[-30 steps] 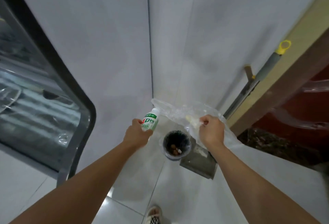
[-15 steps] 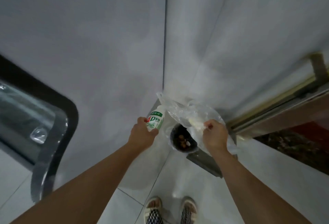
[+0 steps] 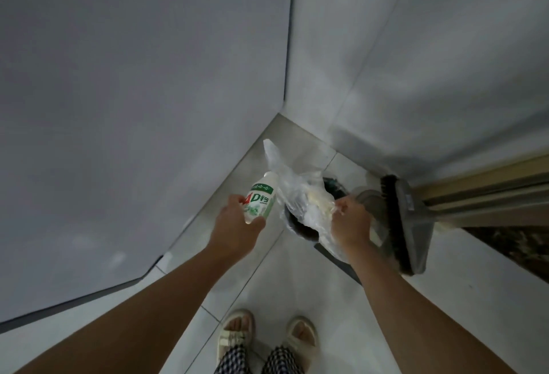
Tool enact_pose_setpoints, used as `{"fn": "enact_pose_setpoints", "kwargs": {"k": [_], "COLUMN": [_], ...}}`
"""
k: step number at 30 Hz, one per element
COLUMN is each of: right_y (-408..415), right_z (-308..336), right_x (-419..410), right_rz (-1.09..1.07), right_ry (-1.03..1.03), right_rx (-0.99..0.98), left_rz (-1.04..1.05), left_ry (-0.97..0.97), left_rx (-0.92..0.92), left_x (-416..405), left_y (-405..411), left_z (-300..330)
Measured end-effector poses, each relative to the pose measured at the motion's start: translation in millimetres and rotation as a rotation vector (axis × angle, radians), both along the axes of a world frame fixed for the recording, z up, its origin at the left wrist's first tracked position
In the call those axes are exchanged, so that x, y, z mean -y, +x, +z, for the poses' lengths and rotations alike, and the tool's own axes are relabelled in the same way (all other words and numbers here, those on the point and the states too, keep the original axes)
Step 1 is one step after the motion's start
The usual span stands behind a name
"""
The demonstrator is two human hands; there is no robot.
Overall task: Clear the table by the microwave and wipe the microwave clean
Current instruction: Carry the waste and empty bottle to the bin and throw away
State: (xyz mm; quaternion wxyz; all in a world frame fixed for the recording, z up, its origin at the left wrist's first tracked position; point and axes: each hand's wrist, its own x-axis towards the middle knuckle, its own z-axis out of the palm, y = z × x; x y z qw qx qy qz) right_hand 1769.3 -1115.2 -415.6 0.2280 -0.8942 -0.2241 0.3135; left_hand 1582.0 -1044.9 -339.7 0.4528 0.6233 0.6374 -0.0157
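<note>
My left hand (image 3: 237,225) grips a small white drink bottle (image 3: 261,197) with a green and red label, held tilted over the floor corner. My right hand (image 3: 350,222) is closed on a crumpled clear plastic bag (image 3: 300,195) with yellowish scraps inside. The bag hangs right over a small dark waste bin (image 3: 300,226) on the floor, mostly covering its opening. The bottle is just left of the bin. No microwave or table is in view.
A broom head (image 3: 395,219) in a grey dustpan (image 3: 416,243) stands right of the bin, against the wall by a door frame (image 3: 487,192). White tiled walls meet in a corner behind the bin. My feet in sandals (image 3: 237,335) are on the pale floor tiles.
The view has tilted down and closer to the bin; the glass door at the left has left the frame. Both hands have lowered toward the bin, still holding bottle and bag.
</note>
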Motion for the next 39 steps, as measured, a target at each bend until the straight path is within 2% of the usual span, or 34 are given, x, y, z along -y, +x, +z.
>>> {"fn": "enact_pose_setpoints", "kwargs": {"k": [7,11,23,27,29,33,39], "right_y": [15,25,40,40,40,44,60], "right_z": [-102,-150,-259,-270,-264,-240,-188], "right_x": [-15,-20,-23,-24,-24,-22,-4], "right_rz": [0.030,0.150,0.217,0.400,0.429,0.368,0.210], "right_ry": [-0.008,-0.097,-0.197,-0.341,-0.347,-0.272,-0.167], "right_rx": [0.070,0.300,0.332,0.193,0.103,-0.013,-0.001], "left_rz": [-0.027,-0.032,-0.091,-0.113,-0.119,-0.136,-0.206], "left_ry": [0.013,0.020,0.027,0.033,0.031,0.016,0.015], "left_rx": [0.031,0.048,0.108,0.122,0.122,0.129,0.088], "left_x": [0,-6,-14,-16,-15,-9,5], "left_y": [12,15,30,34,36,43,69], "left_z": [-95,-142,-247,-258,-257,-245,-229]}}
